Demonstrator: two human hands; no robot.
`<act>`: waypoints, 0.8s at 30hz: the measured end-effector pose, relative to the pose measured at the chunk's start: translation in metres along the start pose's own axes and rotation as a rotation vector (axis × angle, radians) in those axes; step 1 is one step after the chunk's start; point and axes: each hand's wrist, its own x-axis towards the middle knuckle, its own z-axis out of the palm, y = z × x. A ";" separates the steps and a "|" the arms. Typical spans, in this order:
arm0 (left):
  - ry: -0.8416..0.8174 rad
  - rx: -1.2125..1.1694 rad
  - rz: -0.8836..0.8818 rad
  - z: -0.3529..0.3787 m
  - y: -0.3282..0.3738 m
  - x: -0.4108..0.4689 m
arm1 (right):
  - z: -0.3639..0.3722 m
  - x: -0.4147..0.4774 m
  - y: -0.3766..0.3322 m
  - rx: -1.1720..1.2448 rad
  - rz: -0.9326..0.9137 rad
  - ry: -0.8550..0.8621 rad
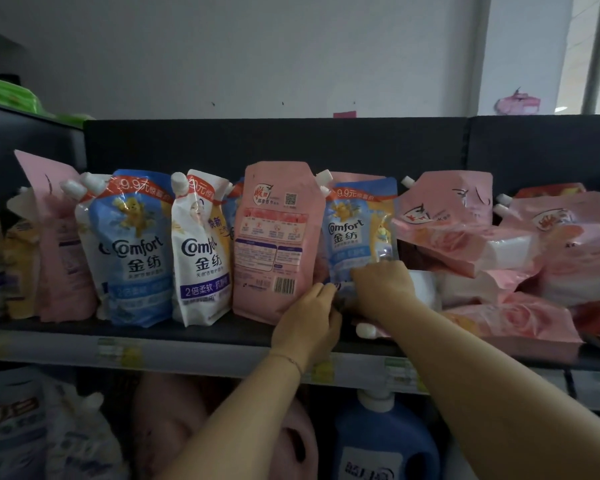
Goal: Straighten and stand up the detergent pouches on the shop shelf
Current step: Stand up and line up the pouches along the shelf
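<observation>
A row of detergent pouches stands on the dark shelf [205,336]. A blue Comfort pouch [137,251], a white Comfort pouch [200,258] and a pink pouch [274,237] with its back label outward are upright. Right of them a smaller blue Comfort pouch [361,233] stands upright. My right hand [383,285] grips its lower right part. My left hand [309,317] holds it at the bottom left, fingers curled between it and the pink pouch. Further right, several pink pouches [482,244] lie toppled in a heap.
More pouches [52,244] stand at the left end of the shelf. A lower shelf holds a blue bottle [385,441] and a pink bottle [291,441]. Price tags run along the shelf's front edge [125,351]. A green pack [7,95] sits higher on the left.
</observation>
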 end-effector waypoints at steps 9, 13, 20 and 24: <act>0.028 -0.012 -0.136 0.002 0.005 -0.003 | 0.013 -0.009 0.013 0.011 -0.090 0.217; 0.058 -0.046 -0.146 0.003 0.004 -0.004 | 0.023 -0.008 0.021 0.097 -0.052 0.304; 0.096 -0.066 -0.149 0.005 0.002 -0.002 | 0.035 -0.012 0.027 0.431 0.045 0.511; 0.130 -0.068 -0.153 0.005 0.003 -0.003 | 0.042 -0.015 0.029 0.573 0.101 0.651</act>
